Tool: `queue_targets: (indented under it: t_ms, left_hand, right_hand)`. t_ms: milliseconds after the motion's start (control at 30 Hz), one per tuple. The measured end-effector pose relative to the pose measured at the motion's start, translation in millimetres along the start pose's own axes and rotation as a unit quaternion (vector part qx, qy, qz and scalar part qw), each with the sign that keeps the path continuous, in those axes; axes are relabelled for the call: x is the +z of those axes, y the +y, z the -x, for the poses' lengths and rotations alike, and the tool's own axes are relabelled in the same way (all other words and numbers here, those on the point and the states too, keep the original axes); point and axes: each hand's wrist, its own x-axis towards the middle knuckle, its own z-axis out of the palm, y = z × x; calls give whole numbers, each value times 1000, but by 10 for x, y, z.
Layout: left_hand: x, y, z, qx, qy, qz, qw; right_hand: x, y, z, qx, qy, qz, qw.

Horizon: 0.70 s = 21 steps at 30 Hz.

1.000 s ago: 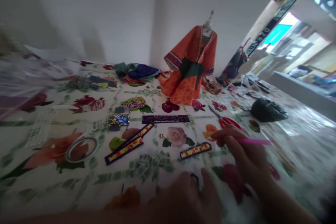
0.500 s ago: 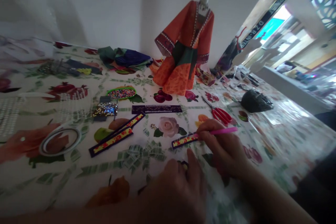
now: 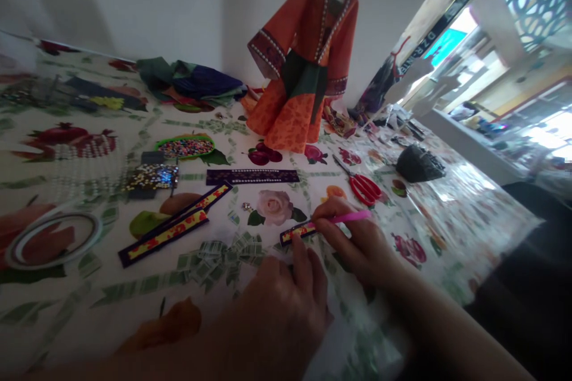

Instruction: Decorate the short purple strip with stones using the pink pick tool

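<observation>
My right hand (image 3: 351, 238) is closed on a pink pen-like tool (image 3: 355, 216), its tip over a small purple strip with a yellow and red band (image 3: 297, 232). My left hand (image 3: 290, 303) touches that strip with an extended fingertip; its other fingers are bent and partly hidden. Left of it lie two similar strips (image 3: 165, 238), one partly over the other. Behind is a dark purple strip with white beads (image 3: 252, 176). Red-handled scissors (image 3: 365, 189) rest beyond my right hand.
An orange and green dress on a stand (image 3: 308, 65) is at the back. Leftward are a green dish of beads (image 3: 185, 146), sequins (image 3: 154, 177), pearl strings (image 3: 89, 161) and a white ring (image 3: 53, 241). A black object (image 3: 420, 164) sits right.
The view has shifted, so table things appear further left. My left hand has moved up to the strip and its fingertip now touches it. My right hand still holds the pink tool.
</observation>
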Motion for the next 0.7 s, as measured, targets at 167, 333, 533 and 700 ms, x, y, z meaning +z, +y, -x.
queue_targets:
  t_ms: [167,333,533,700]
  left_hand:
    - [20,-1,32,14,11,19,1000]
    - [62,35,98,10,11,23,1000]
    - [63,31,91,14,17,21,1000]
    - [1,27,46,16,25,-12,1000]
  right_hand:
    - [-15,-35,-15,-19,-3,16,1000]
    - [-29,-53,-28,-31,6,34,999]
    - [-11,-17,-31,-28,-11,41,999]
    - [-5,-6,-29,-24,-17,39,999]
